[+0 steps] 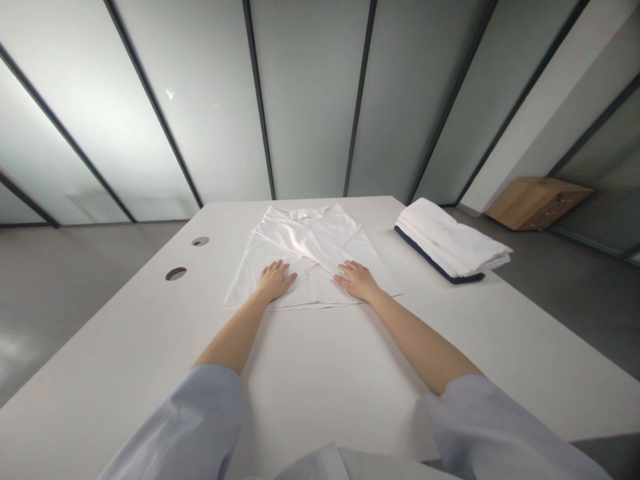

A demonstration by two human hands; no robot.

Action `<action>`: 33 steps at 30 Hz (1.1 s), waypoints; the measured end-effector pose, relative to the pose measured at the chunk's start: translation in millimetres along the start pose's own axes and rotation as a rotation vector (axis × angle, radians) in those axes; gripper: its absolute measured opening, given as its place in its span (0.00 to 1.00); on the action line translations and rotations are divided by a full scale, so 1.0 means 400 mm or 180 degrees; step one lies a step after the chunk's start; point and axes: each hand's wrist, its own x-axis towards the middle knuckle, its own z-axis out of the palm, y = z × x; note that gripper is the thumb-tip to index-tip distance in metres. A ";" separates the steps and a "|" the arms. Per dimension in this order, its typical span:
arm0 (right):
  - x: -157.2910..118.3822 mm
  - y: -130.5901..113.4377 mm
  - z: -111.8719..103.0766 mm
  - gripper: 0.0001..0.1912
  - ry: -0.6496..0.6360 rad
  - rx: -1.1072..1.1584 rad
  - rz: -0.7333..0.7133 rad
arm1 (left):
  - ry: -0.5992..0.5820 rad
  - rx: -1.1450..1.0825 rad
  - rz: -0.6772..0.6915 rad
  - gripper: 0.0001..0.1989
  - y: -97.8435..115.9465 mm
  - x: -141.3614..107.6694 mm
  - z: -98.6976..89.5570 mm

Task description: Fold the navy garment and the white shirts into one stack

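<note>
A white shirt (320, 247) lies spread on the white table (325, 373), its collar end toward the far edge and its hem toward me. Some creases run across its middle, and its sleeves seem folded over the body. My left hand (275, 280) rests palm down on the lower left part of the shirt, fingers apart. On the lower right part lies my right hand (357, 280), likewise flat with its fingers spread. Neither hand grasps the cloth.
A stack of folded white cloth (450, 237) with a dark navy piece (430, 260) beneath it sits near the table's right edge. Two round holes (176, 274) pierce the tabletop at left. Beyond stand frosted glass panels (310, 100) and a wooden cabinet (535, 203).
</note>
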 end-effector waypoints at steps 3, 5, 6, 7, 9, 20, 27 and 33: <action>0.000 -0.001 0.002 0.26 0.0050 0.0016 -0.0017 | 0.0221 -0.0068 -0.0036 0.26 0.005 -0.004 -0.008; -0.001 -0.005 -0.003 0.26 0.0167 0.0033 -0.0023 | 0.0547 -0.0087 0.0025 0.24 0.012 -0.007 -0.017; -0.002 -0.009 -0.007 0.25 0.0256 0.0055 -0.0042 | 0.0678 -0.0078 0.0109 0.22 0.017 -0.008 -0.021; -0.003 -0.012 -0.013 0.23 0.0353 0.0083 -0.0080 | 0.0733 -0.0060 0.0226 0.19 0.022 -0.010 -0.026; -0.005 -0.020 -0.025 0.16 0.0481 0.0151 -0.0237 | 0.0609 -0.0002 0.0472 0.13 0.035 -0.013 -0.032; -0.011 -0.043 -0.057 0.10 0.0073 0.0190 -0.0479 | 0.0277 0.0258 0.0486 0.19 0.059 -0.016 -0.043; -0.014 -0.048 -0.044 0.21 -0.0055 0.0099 -0.0441 | 0.0128 0.0333 0.0456 0.22 0.066 -0.020 -0.022; -0.013 -0.042 -0.015 0.34 -0.0117 0.0060 -0.0333 | 0.0036 0.0169 0.0644 0.43 0.064 -0.035 0.000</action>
